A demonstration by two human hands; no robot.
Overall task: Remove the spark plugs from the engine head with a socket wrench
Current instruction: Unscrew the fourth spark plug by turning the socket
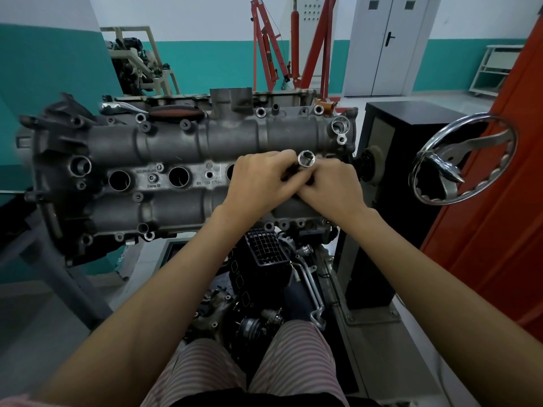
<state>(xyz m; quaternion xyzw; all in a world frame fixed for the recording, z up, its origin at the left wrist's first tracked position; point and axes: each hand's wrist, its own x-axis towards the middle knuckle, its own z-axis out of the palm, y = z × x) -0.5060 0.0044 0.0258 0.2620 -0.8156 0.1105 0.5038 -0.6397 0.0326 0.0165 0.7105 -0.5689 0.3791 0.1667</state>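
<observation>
The grey engine head [176, 142] lies across the stand in front of me, with a row of round spark plug wells [178, 177] along its middle. My left hand [258, 180] and my right hand [332, 186] meet over the right part of that row. Between their fingers stands a shiny socket [306, 158], its open end facing up toward me. Both hands grip it; the part below the socket is hidden by my fingers. A ratchet wrench with a black and orange handle [173, 112] lies on the far edge of the head.
A chrome handwheel [464, 160] on the black stand column [411, 171] sits to the right. An orange panel [505, 201] stands beyond it. A red engine hoist [282, 45] and another engine on a frame [138, 63] are at the back. Loose engine parts [264, 274] lie below.
</observation>
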